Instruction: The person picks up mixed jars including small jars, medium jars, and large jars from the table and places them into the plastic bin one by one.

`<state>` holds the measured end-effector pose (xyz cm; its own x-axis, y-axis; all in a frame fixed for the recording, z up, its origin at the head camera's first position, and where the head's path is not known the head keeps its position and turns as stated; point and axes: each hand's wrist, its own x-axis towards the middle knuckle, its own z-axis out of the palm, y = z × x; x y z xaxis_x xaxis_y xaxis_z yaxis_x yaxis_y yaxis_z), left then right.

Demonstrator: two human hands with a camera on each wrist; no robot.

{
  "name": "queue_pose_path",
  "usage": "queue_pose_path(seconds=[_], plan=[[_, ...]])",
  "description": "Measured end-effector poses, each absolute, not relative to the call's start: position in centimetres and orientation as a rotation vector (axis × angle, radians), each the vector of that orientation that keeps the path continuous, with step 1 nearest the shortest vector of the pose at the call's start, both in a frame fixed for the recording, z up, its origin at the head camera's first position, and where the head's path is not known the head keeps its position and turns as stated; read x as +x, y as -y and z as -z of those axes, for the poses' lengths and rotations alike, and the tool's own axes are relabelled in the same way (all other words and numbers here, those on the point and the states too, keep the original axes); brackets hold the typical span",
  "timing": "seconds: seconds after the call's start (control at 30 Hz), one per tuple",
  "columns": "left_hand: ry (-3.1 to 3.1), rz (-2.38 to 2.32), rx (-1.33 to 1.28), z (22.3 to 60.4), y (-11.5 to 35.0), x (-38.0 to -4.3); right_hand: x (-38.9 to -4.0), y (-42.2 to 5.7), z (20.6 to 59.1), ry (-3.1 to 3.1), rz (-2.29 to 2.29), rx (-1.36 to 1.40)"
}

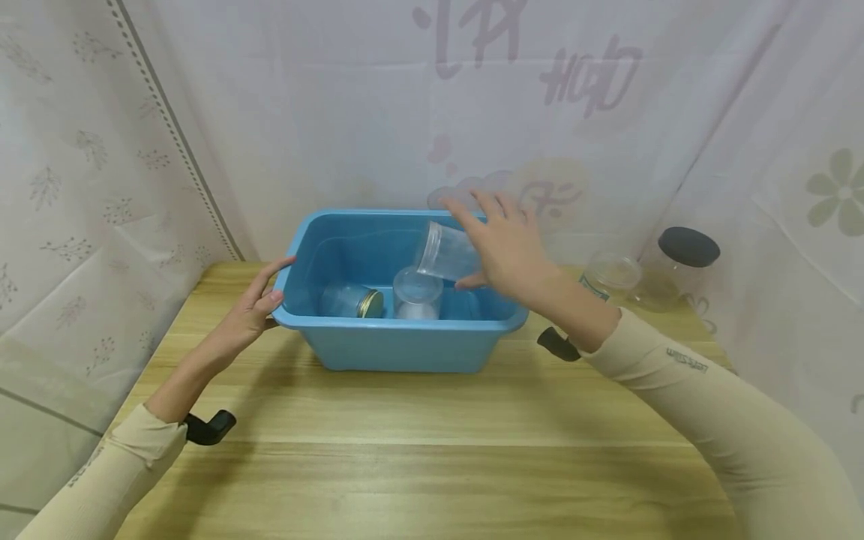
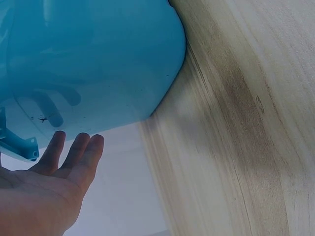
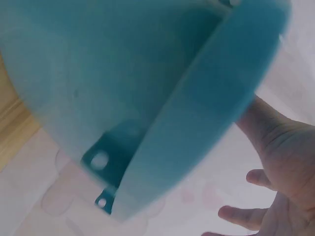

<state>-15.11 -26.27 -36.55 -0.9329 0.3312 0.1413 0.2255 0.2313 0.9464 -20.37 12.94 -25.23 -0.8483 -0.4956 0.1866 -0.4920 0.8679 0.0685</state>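
Observation:
A blue plastic tub (image 1: 405, 346) stands on the wooden table. At its left end my left hand (image 1: 253, 304) holds the rim, with several fingers (image 2: 84, 164) extended below it along the outer wall. My right hand (image 1: 506, 244) is over the tub's right side, its fingers spread. Beside its palm and thumb, a clear jar (image 1: 447, 251) is tilted, its far end hidden by the hand. Underneath, another clear container (image 1: 417, 296) stands in the tub. To the left a glass jar with a gold lid (image 1: 370, 304) lies on its side.
Right of the tub, partly behind my right forearm, stand a clear jar (image 1: 613, 271) and a larger jar with a black lid (image 1: 688, 247). Patterned curtains (image 1: 304, 112) rise behind and beside the table (image 1: 405, 480). Black curved pieces (image 1: 212, 427) project from both wrists.

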Motion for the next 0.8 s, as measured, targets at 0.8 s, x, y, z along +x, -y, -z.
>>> queue_pose_path(seconds=[0.8], plan=[[-2.404,-1.806,0.528,36.6,26.2,-15.1,-22.9,-21.0,25.3,2.793,-0.768,0.685]])
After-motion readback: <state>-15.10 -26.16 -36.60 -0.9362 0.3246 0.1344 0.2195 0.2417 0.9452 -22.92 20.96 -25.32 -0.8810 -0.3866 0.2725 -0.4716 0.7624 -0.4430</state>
